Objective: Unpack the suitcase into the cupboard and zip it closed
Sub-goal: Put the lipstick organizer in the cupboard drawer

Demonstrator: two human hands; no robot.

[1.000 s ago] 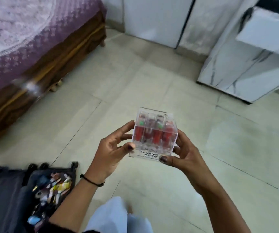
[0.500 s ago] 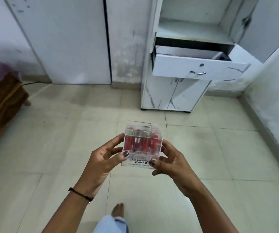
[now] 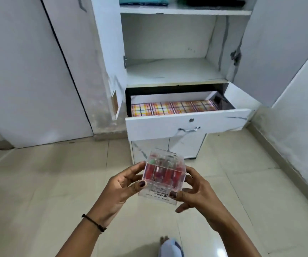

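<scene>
At the bottom edge a bare foot (image 3: 164, 239) and a pale trouser leg (image 3: 170, 247) stand on the tiled floor (image 3: 38, 182). Above them both arms reach forward. The left grip (image 3: 119, 190), a bare hand with a black thread band (image 3: 93, 222) at the wrist, holds the left side of a clear plastic box (image 3: 163, 175), with the thumb pressed on the front face and the fingers curled round the far side. The right grip (image 3: 199, 195) holds the box's right side, its thumb on the lower front corner and its fingers wrapped behind. Inside the box stand small red bottles, and dark print runs upside down along its lower front.

The box is held in the air over the floor, in front of and lower than the open drawer (image 3: 158, 125), touching no part of the cupboard (image 3: 108, 52). The drawer is pulled out, with a metal handle (image 3: 188, 129) and a round lock (image 3: 191, 120) on its white front and a checked yellow and pink liner (image 3: 171, 108) on its bottom. Under the drawer are two small closed doors. Over it a white shelf (image 3: 168, 71) sits open to view. Higher up, another shelf carries a folded teal cloth (image 3: 143, 0) and, to its right, a dark cloth (image 3: 214, 1). The cupboard door (image 3: 279, 43) stands swung open on the right, beside the side wall (image 3: 307, 108). To the left is a closed white door (image 3: 19, 71).
</scene>
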